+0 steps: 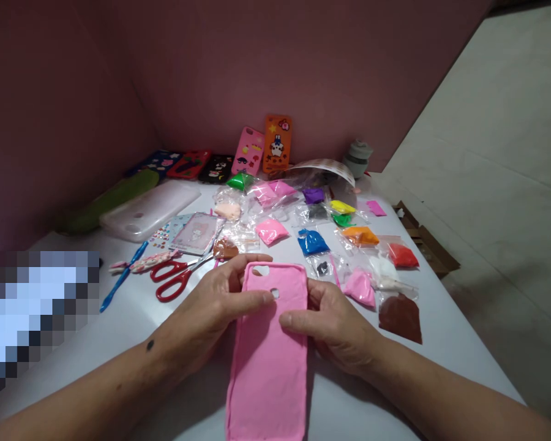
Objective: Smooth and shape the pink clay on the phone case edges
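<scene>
A phone case (269,373) covered in pink clay is held up in front of me, its camera cut-out at the top left and a small round hole below it. Around its left edge my left hand (220,306) is closed, the thumb lying on the pink face beside the round hole. My right hand (335,324) grips the right edge, with its thumb pressed on the face a little lower. The fingers behind the case are mostly hidden. Red-handled scissors (172,278) lie left of my left hand, near a blue modelling tool (123,275).
Several clay packets, among them blue (313,242), red (403,255) and brown (399,315), spread across the white table. Decorated cases, including an orange one (278,144), line the back wall. A clear case (149,211) lies left; a pixelated bright screen (32,312) is at far left.
</scene>
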{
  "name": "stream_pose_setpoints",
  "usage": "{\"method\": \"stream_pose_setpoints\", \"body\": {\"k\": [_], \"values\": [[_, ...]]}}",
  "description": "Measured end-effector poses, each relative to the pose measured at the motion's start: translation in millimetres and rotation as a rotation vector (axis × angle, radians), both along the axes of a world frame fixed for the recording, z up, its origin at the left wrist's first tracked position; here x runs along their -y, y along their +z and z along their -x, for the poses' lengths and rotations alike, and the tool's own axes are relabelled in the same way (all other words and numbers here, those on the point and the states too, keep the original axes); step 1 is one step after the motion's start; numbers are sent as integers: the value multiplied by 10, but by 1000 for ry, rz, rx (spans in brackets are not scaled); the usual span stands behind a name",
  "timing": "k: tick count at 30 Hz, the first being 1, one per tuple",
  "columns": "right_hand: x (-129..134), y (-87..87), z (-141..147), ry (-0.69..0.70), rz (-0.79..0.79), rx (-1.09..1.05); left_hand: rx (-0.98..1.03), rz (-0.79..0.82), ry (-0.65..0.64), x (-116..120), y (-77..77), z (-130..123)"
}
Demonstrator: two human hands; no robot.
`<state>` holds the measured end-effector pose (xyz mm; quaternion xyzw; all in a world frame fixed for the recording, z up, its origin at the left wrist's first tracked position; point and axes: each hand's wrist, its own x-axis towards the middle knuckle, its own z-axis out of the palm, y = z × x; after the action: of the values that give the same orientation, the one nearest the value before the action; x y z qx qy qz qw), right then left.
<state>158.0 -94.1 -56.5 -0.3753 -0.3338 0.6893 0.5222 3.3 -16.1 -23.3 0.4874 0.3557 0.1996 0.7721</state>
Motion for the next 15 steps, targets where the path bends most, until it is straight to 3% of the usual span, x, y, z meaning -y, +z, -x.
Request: {"method": "stream_pose_setpoints", "body": {"k": [7,15], "values": [[8,72,28,-2,16,121,-145,-61,15,-15,-2,-10],[2,70,19,17,5,79,-88,-66,39,-5,-81,2]]}}
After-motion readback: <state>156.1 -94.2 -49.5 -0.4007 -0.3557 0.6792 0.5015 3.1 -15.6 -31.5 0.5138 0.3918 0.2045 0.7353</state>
